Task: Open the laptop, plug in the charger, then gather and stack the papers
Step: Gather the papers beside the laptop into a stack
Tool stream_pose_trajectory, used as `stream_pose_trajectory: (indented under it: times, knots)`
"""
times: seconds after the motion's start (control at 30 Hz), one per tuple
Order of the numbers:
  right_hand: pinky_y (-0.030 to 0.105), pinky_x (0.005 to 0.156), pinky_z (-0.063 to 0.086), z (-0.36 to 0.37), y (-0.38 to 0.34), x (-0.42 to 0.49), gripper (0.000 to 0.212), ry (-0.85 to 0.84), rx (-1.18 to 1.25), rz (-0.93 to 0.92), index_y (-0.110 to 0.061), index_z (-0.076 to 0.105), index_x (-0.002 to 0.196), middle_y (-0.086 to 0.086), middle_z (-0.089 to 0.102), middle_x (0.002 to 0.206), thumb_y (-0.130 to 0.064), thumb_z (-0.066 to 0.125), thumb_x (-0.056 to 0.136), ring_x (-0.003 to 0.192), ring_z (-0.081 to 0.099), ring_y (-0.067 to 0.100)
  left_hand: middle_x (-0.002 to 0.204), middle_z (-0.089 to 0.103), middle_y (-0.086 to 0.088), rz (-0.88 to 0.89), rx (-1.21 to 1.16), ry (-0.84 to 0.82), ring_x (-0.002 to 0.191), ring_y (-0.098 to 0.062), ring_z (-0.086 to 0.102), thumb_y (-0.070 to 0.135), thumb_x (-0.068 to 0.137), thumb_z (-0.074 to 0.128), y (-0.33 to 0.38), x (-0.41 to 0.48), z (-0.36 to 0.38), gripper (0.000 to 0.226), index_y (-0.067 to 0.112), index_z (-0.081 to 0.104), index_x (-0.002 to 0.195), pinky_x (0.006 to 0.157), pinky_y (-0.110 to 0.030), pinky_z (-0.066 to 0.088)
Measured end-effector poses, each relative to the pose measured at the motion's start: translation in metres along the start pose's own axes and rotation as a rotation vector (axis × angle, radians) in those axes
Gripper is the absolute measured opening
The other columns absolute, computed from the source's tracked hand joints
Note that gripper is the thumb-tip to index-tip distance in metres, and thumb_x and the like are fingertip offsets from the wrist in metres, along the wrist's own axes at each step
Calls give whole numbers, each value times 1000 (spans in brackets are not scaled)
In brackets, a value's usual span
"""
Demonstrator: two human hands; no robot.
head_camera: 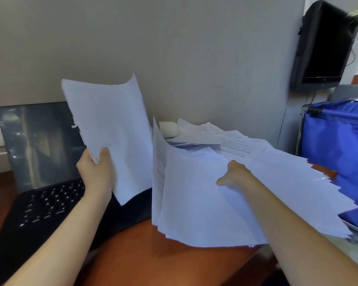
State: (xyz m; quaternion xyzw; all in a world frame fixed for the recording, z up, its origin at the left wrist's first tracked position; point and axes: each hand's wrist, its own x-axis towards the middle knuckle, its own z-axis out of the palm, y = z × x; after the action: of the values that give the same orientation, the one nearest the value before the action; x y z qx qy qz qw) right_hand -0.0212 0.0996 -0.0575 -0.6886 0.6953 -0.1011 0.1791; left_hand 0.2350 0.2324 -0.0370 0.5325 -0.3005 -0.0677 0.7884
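Paper covers most of the right side of the reddish-brown wooden counter (153, 261). A loose pile of papers (205, 213) lies fanned out there, its sheets slipping over one another. The near edges overhang the counter's front and the right-hand corners stick out in a ragged, stepped row. The sheets at the back of the pile show printed text, while those in front are blank side up.

The person's right hand (235, 174) rests on top of this pile, near its middle, with the thumb stretched out to the left. The fingers run in among the sheets, so I cannot tell whether they grip anything.

The left hand (95, 172) is well apart from the right, raised over the laptop (39, 162). It is clamped on a sheaf of papers (116, 129) at the sheaf's lower left edge, with the thumb across the front. The sheaf stands nearly upright, tilted a little, and its lower corner hangs in front of the laptop's right side.

The laptop sits open on the left of the counter, its dark screen leaning back toward the grey wall (174, 48) and its black keyboard facing the person.

A small white block (167, 129) lies at the back of the counter, by the wall, just behind the pile. A black monitor (324, 44) is mounted high on the right, and below it stands a blue fabric bin (339, 141).
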Motion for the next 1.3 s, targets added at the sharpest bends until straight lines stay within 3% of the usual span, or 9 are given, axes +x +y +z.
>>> stream_pose_trajectory:
  times: [0.23, 0.43, 0.5, 0.63, 0.73, 0.83, 0.97, 1.17, 1.3]
  knots:
    - [35, 89, 41, 3, -5, -8, 58, 46, -149, 8, -10, 35, 129, 12, 40, 130, -30, 63, 82, 121, 40, 33, 115, 64, 3, -79, -121, 86, 101, -8, 61, 9, 93, 50, 0, 13, -4, 31, 10, 59, 122, 81, -10, 49]
    - [29, 76, 41, -1, -1, -10, 76, 31, 29, 21, -4, 23, 141, 15, 44, 131, -22, 68, 82, 118, 48, 32, 122, 64, -1, -118, -153, 114, 110, -14, 61, 11, 91, 51, 3, 20, -8, 36, 13, 57, 127, 99, -33, 48]
    - [29, 72, 41, 4, 4, -7, 64, 50, 191, -3, -2, 33, 135, 13, 51, 123, -16, 66, 82, 106, 54, 31, 123, 64, -1, -131, -169, 107, 111, -15, 61, 13, 89, 52, 5, 23, -10, 38, 14, 57, 127, 100, -37, 48]
    - [30, 66, 46, 9, 14, -4, 7, 26, 870, -112, -4, 65, 86, 17, 67, 93, -1, 63, 80, 73, 60, 26, 116, 64, 2, -189, -136, 37, 105, -14, 62, 15, 92, 53, 11, 30, -12, 32, 10, 58, 123, 97, -32, 48]
    - [32, 74, 49, 3, 11, -6, 19, 7, 1141, -235, -10, 66, 97, 8, 68, 92, 2, 55, 89, 79, 64, 25, 114, 63, 0, -263, -63, -82, 103, -19, 61, 14, 94, 53, 9, 32, -15, 21, 16, 58, 115, 92, -34, 49]
    - [34, 76, 50, -3, 1, -4, 22, 161, 1328, -190, -15, 65, 96, 5, 67, 92, 2, 53, 90, 77, 62, 22, 114, 61, -4, -280, 22, -130, 99, -21, 59, 11, 95, 52, 6, 35, -20, 28, 10, 56, 123, 86, -30, 45]
    - [24, 58, 48, -5, -8, 0, 21, 271, 1452, -86, -13, 60, 106, 5, 62, 93, -2, 49, 93, 75, 57, 21, 117, 62, -5, -222, 68, -107, 100, -20, 59, 11, 95, 51, 9, 39, -24, 32, 9, 56, 125, 88, -28, 44]
    - [20, 48, 51, 14, -24, -2, 31, 170, 1716, 6, -14, 56, 118, 4, 62, 93, 2, 45, 93, 71, 58, 18, 128, 59, 2, -147, -33, 49, 114, -15, 57, 14, 94, 50, 22, 46, -31, 39, 13, 52, 132, 102, -29, 42]
    - [18, 47, 51, 20, -35, -7, 36, 177, 1776, 8, -10, 53, 127, 7, 60, 102, 1, 43, 94, 69, 57, 15, 124, 59, 5, -148, -13, -13, 111, -14, 58, 15, 95, 51, 27, 45, -32, 36, 13, 52, 131, 101, -31, 44]
